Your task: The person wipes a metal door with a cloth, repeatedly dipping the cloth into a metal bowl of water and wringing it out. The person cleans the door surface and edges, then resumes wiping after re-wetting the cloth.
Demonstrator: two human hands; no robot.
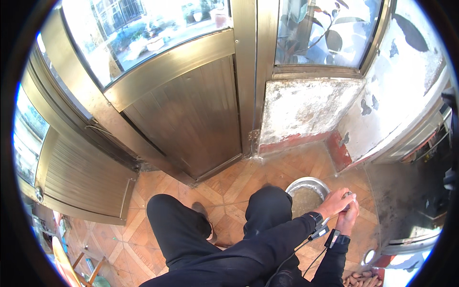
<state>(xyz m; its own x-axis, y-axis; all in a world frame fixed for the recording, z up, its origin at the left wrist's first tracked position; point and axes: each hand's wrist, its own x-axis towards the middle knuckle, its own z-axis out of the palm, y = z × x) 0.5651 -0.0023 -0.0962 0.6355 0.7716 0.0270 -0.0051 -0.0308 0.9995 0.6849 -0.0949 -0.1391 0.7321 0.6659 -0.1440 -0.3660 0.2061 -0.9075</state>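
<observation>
Both hands are together at the right, over the rim of a round metal basin [306, 201] on the tiled floor. The basin holds cloudy, brownish water with some foam at its edge. My left hand [333, 203] reaches across from the left, its fingers closed round a small dark object [347, 195]. Against the same object from the right and below is my right hand [348, 215]. The fingers cover most of the object, so its kind cannot be told. Each wrist wears a dark strap with a small cabled device.
Brown metal door panels [190, 118] stand in front, one leaf open at the left. A peeling white wall [308, 111] is beyond the basin. Reddish-brown elongated pieces [362, 279] lie in a pile at bottom right. A wooden-framed seat [95, 269] is at lower left.
</observation>
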